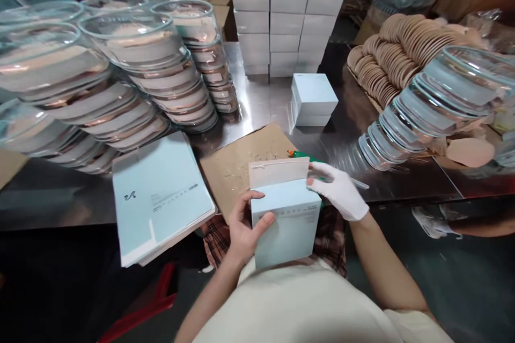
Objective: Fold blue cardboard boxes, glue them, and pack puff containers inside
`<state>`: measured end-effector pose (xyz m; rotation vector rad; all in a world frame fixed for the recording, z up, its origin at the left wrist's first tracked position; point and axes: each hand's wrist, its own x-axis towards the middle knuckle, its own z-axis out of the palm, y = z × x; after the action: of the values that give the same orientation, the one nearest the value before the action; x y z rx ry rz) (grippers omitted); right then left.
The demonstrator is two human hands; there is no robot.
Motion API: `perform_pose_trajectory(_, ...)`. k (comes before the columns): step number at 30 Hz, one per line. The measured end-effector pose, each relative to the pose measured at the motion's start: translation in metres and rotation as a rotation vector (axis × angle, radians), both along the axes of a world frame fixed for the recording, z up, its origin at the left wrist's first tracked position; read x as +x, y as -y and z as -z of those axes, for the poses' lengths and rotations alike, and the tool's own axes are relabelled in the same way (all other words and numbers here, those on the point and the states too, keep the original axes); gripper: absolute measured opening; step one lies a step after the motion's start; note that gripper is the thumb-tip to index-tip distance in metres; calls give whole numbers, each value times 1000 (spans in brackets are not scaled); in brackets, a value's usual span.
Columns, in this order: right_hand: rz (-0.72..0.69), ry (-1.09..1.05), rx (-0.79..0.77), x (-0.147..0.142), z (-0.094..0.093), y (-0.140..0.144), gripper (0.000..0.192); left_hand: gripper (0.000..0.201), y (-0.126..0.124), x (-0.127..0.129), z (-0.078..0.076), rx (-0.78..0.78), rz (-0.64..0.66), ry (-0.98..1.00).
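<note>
The left hand (243,225) grips a pale blue carton (285,220), its top flap up; the gloved right hand (338,190) pinches its far-right corner. One closed box (314,101) sits far; flat cartons (159,195) wait left.

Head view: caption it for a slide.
Bare left hand and white-gloved right hand hold a pale blue cardboard box, flap open.

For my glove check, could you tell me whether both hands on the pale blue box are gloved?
No: only the right hand wears a white glove, while the left hand grips the pale blue box bare.
</note>
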<state>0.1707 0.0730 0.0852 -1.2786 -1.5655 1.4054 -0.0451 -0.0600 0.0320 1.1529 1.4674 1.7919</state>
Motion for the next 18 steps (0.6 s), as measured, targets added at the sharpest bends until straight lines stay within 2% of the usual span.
perform_pose_trajectory(2, -159, -166, -73, -13, -1, 1, 67, 50, -3, 3, 1, 1, 46, 51)
perform_pose_trajectory(4, -214, -234, -55, -16, 3, 0, 70, 52, -7, 4, 4, -1, 70, 116)
perform_pose_trajectory(6, -347, -228, 66, -10, 6, -2, 84, 59, -11, 1, 8, 30, 80, 186)
perform_pose_trajectory(8, -553, -174, 221, 0, 5, -3, 94, 67, -14, -4, 11, 98, 91, 220)
perform_pose_trajectory(10, -671, -85, 371, 4, 0, -3, 82, 59, -15, -8, 12, 144, 114, 176)
perform_pose_trajectory(12, -709, -3, 499, 3, -5, -4, 55, 39, -16, -11, 10, 154, 135, 76)
perform_pose_trajectory(14, -746, 32, 565, -2, -6, -6, 35, 33, -15, -12, 7, 149, 139, -10)
perform_pose_trajectory(16, -774, 32, 554, -4, -2, -8, 28, 33, -14, -12, 3, 134, 142, -46)
perform_pose_trajectory(18, -713, -3, 483, -3, 9, -5, 34, 32, -13, -12, 1, 104, 133, -43)
